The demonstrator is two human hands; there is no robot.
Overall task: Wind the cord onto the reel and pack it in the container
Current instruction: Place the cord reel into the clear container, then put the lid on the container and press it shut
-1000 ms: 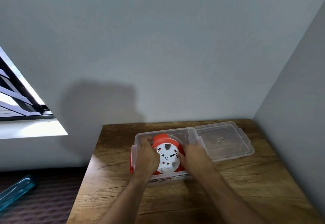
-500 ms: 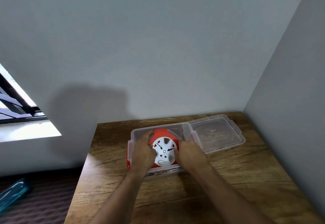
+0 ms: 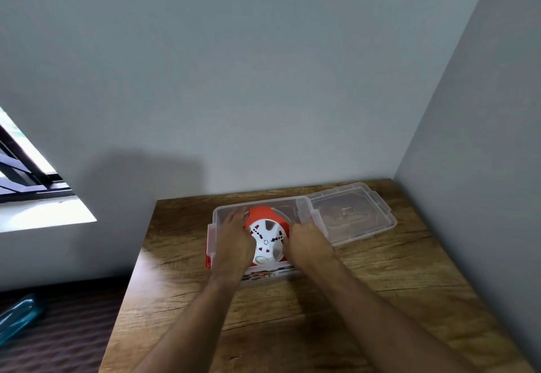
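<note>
**Reel seated in container, both hands on it**

Head view, looking down at a wooden desk set in a corner between two grey walls.

Container: clear plastic, rectangular, on the far middle of the desk. A red latch shows on its left end. Its clear lid is off and lies flat on the desk just to the right, touching or nearly touching the container's right end; I cannot tell which.

Reel: red body with a white round face bearing sockets and small markings. It sits inside the container, face turned up and toward the camera. The cord itself cannot be made out.

Left hand: laid against the reel's left side, fingers reaching far along the red rim and curved around it; it grips the reel.

Right hand: against the reel's right side, fingers curled in at the edge of the white face; it holds the reel too, though the fingertips are hidden.

Both forearms run in from the near edge.

Elsewhere: a window at far left with bright sill; a blue translucent object on the dark floor at near left, partly out of frame.
</note>
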